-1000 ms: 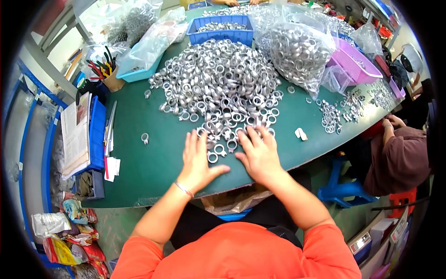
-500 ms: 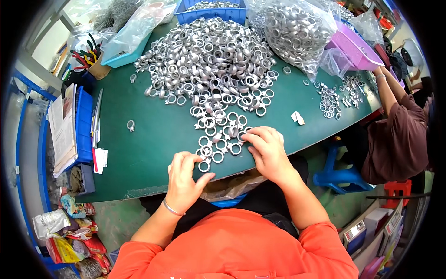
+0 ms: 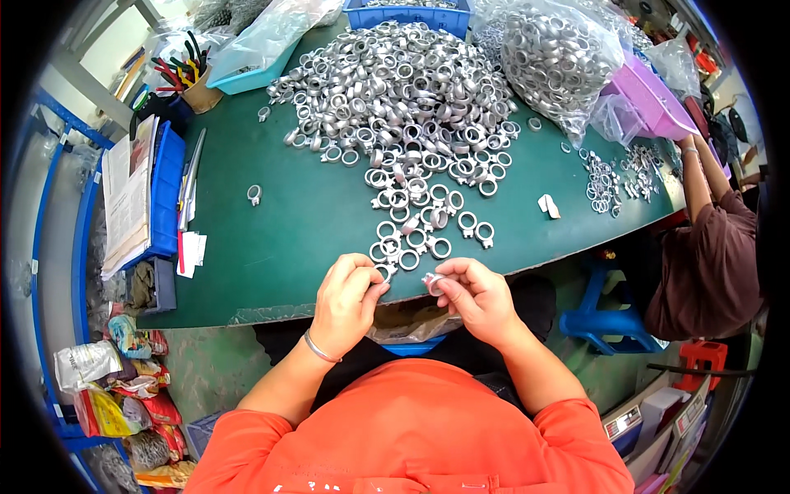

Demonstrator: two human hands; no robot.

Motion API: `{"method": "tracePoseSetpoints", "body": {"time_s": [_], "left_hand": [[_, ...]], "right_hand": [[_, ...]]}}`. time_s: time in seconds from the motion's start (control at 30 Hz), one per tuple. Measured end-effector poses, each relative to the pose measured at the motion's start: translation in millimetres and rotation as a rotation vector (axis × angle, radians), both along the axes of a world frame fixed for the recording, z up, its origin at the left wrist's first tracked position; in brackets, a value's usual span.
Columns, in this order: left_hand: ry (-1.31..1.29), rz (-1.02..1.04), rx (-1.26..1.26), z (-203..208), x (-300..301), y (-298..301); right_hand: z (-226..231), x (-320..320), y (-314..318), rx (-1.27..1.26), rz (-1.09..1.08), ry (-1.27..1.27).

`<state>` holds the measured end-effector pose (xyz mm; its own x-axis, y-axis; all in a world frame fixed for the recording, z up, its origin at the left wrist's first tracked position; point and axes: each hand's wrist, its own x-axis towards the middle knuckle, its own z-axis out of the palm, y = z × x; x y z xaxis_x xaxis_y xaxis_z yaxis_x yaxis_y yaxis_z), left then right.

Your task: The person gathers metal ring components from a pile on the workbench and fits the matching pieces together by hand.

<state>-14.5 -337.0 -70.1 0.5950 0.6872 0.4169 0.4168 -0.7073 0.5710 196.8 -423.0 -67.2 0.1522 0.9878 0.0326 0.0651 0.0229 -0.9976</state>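
Note:
My right hand pinches a grey metal ring with a small lug between thumb and fingers, just off the table's front edge. At the near tip of the scattered rings, my left hand has its thumb and fingers closed on another metal ring, which lies by the table edge. Between and beyond my hands, several loose rings trail back to a large heap of the same rings. A pair of rings lies slightly apart, to the right of the trail.
The green table has a clear bag of rings and a pink bin at the back right. Small metal parts lie near a co-worker's arm. A blue bin with papers stands left; a bag hangs below the edge.
My right hand has drawn a ring off the trail toward the table edge. My left hand has closed on a ring. The view has shifted, and two rings now lie apart at the right.

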Motion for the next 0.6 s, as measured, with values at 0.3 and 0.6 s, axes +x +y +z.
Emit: {"method": "tracePoseSetpoints", "body": {"time_s": [0.3,0.6], "left_hand": [[-0.675,-0.245,-1.041,9,0,-25],[-0.548,-0.294,-0.985,-7,-10,-43]], "right_hand": [[-3,-6,-9,0.121,0.124,0.139],[-6,-13,-15,0.277,0.214,-0.147]]}}
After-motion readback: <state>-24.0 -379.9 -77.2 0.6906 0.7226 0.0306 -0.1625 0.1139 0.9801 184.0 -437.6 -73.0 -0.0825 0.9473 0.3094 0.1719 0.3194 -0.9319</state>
